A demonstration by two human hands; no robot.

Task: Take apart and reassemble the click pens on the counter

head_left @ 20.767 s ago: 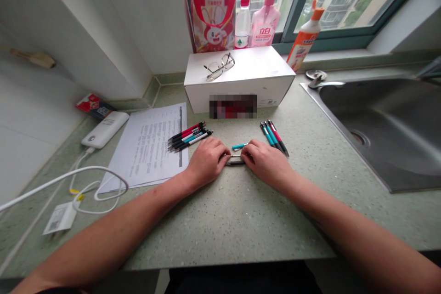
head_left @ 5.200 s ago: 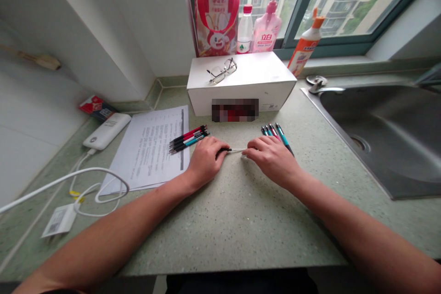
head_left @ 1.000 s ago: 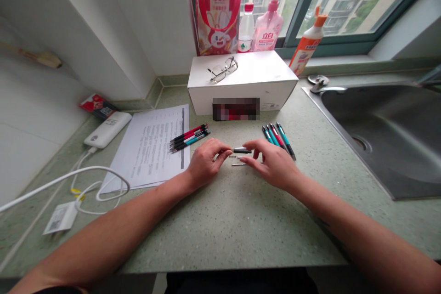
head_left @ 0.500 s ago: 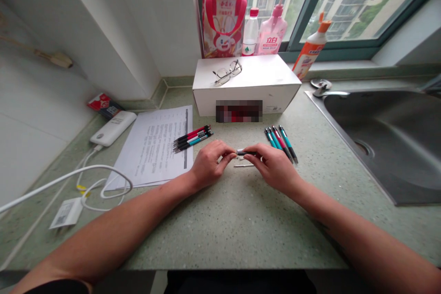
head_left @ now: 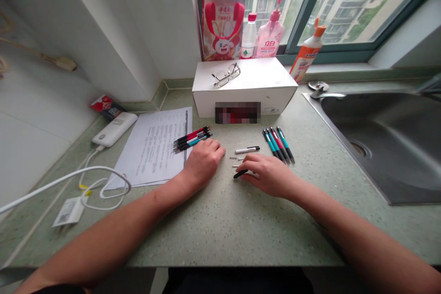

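Well, the right hand (head_left: 264,173) has a short black pen piece (head_left: 239,174) pinched in its fingers, down at the table (head_left: 227,225). Just beyond it lie a white pen barrel (head_left: 245,150) with a black end and some slim small parts (head_left: 233,158). The left hand (head_left: 206,158) rests beside a bunch of pens (head_left: 193,138) lying partly on printed sheets (head_left: 151,147); its fingers curl under, and from here I can't tell whether they hold anything.

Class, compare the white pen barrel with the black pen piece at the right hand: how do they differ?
The white pen barrel has a black end; the black pen piece shows only black. The white pen barrel lies free on the counter; the black pen piece is held by the right hand. Both are slim.
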